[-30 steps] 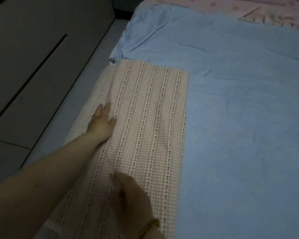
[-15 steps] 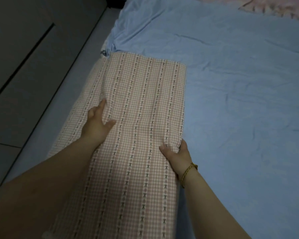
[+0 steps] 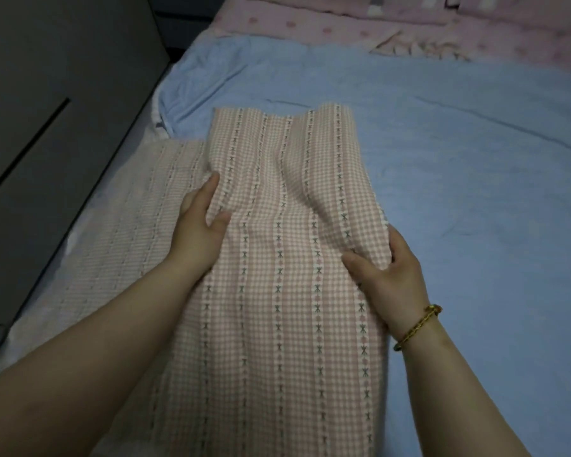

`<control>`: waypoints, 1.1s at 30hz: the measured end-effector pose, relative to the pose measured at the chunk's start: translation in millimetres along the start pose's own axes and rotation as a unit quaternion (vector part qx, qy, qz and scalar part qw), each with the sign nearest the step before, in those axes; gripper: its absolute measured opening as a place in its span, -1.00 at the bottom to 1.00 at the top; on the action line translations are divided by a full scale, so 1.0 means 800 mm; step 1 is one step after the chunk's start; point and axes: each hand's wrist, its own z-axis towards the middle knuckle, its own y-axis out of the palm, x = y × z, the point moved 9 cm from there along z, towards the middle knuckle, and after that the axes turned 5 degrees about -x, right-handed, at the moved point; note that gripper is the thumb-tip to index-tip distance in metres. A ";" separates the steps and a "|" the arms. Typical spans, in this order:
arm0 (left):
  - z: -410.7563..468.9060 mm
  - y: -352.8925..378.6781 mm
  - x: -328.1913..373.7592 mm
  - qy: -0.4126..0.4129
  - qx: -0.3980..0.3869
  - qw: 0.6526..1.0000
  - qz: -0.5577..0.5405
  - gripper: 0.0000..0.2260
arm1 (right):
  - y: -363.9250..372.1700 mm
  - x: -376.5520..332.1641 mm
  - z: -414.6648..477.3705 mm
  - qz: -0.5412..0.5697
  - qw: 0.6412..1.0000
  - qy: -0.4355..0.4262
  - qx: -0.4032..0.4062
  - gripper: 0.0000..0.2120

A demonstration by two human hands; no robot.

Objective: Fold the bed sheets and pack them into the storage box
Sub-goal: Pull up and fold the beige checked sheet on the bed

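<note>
Pink-checked sheet (image 3: 277,258): long folded strip on blue-covered bed (image 3: 475,192), top layer rumpled, offset from lower layer.
Left hand (image 3: 200,232): flat, fingers straight, resting at top layer's left edge.
Right hand (image 3: 386,272): thumb and fingers pinching right edge.
Risk: skewed layers, creases folded in, from uneven pulling.

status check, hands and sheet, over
Left hand flat on checked sheet. Right hand grips its right edge, sheet rumpled. Storage box not in view; nothing blocking.
</note>
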 end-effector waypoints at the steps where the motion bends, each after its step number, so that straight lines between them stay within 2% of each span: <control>1: -0.002 0.021 0.007 -0.001 -0.013 1.000 -0.004 -0.49 | -0.024 0.010 -0.003 -0.011 1.000 0.013 0.012 -0.59; 4: -0.016 0.095 -0.006 -0.045 -0.085 0.995 0.014 -0.40 | -0.068 0.077 -0.015 -0.022 0.993 0.114 0.016 -0.52; 6: -0.028 0.130 -0.036 -0.088 -0.127 0.987 0.048 -0.32 | -0.071 0.129 -0.022 -0.011 0.980 0.196 -0.020 -0.51; 8: -0.037 0.139 -0.062 -0.120 -0.132 0.982 0.065 -0.28 | -0.067 0.164 -0.027 -0.005 0.965 0.255 -0.057 -0.49; 11: -0.043 0.132 -0.082 -0.136 -0.117 0.982 0.052 -0.28 | -0.065 0.184 -0.031 0.016 0.956 0.285 -0.064 -0.50; 15: -0.066 0.123 -0.098 -0.160 -0.120 0.980 -0.009 -0.29 | -0.041 0.193 -0.057 0.108 0.951 0.280 -0.076 -0.48; 16: -0.074 0.121 -0.103 -0.171 -0.119 0.978 -0.023 -0.31 | -0.036 0.195 -0.064 0.130 0.950 0.273 -0.078 -0.42; 19: -0.099 0.112 -0.116 -0.190 -0.117 0.973 -0.061 -0.31 | -0.031 0.205 -0.094 0.139 0.947 0.269 -0.108 0.01; 21: -0.121 0.113 -0.121 -0.200 -0.142 0.967 -0.061 -0.28 | -0.023 0.212 -0.121 0.126 0.941 0.275 -0.152 0.09; 23: -0.143 0.117 -0.124 -0.199 -0.172 0.963 -0.049 -0.28 | -0.012 0.217 -0.150 0.117 0.930 0.295 -0.186 0.07; 25: -0.152 0.114 -0.127 -0.192 -0.168 0.965 -0.053 -0.36 | -0.007 0.218 -0.165 0.140 0.920 0.318 -0.183 -0.02; 27: -0.156 0.103 -0.127 -0.197 -0.136 0.969 -0.056 -0.47 | -0.004 0.214 -0.167 0.154 0.919 0.320 -0.169 -0.30; 28: -0.156 0.099 -0.129 -0.197 -0.121 0.972 -0.042 -0.52 | -0.009 0.215 -0.167 0.124 0.931 0.315 -0.140 -0.45; 29: -0.158 0.093 -0.128 -0.191 -0.106 0.976 -0.017 -0.56 | -0.017 0.213 -0.168 0.065 0.943 0.312 -0.097 -0.51; 31: -0.165 0.082 -0.127 -0.174 -0.078 0.981 0.028 -0.59 | -0.035 0.201 -0.168 -0.137 0.951 0.278 0.007 -0.38; 33: -0.174 0.068 -0.125 -0.163 -0.053 0.984 0.045 -0.65 | -0.025 0.157 -0.163 -0.370 0.917 0.137 0.068 -0.39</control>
